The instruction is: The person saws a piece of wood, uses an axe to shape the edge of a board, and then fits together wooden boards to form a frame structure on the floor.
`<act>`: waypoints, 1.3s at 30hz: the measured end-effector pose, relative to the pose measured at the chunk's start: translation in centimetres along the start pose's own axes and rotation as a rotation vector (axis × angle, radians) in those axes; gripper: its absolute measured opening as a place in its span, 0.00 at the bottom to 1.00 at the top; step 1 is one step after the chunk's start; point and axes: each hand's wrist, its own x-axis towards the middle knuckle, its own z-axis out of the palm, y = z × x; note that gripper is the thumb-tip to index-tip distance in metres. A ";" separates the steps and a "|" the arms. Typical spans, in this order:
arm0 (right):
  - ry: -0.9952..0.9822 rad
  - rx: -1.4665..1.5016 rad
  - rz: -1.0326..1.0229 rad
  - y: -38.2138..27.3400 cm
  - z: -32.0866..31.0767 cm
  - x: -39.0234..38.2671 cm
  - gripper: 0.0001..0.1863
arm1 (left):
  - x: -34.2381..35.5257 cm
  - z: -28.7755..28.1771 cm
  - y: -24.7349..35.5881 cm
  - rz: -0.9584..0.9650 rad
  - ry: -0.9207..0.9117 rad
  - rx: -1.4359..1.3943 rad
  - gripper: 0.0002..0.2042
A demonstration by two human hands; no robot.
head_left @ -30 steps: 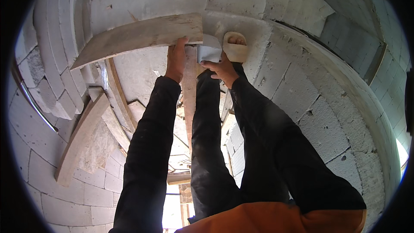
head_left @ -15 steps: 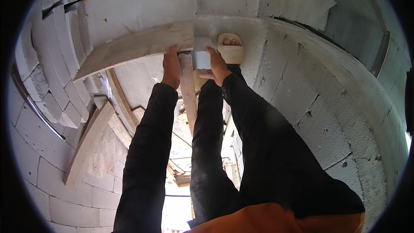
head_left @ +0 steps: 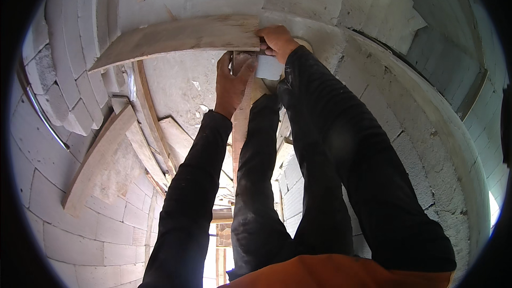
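Observation:
My left hand [head_left: 230, 82] is closed around the upright wooden batten [head_left: 241, 122], just below the right part of a flat wooden board [head_left: 176, 40]. My right hand [head_left: 277, 40] is closed at the board's right end, with its fingers curled at the edge. A pale grey-blue block [head_left: 269, 68] sits under my right hand, beside the batten and in front of my sandaled foot, which is mostly hidden.
Light blocks [head_left: 80, 42] are stacked at the upper left, with a shiny curved rod [head_left: 45, 117] below them. Loose planks [head_left: 98, 157] lean at lower left. A block wall [head_left: 400, 128] runs down the right. My trousered legs [head_left: 258, 170] stand over bright gaps among timber.
My right hand has moved up from the grey-blue block to the board's end, covering my foot. My left hand has shifted from the board's edge down onto the batten.

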 end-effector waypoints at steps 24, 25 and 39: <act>-0.167 -0.146 -0.015 -0.2 -1.0 -0.4 0.12 | -0.9 -3.0 0.6 -0.042 -0.152 0.071 0.41; -0.165 -0.142 -0.014 0.0 -1.1 -0.3 0.12 | -0.1 -3.8 1.4 -0.222 -0.108 -0.293 0.41; -0.183 -0.190 -0.124 0.5 -1.1 0.8 0.12 | 4.4 -5.1 5.7 -0.332 0.039 -0.668 0.20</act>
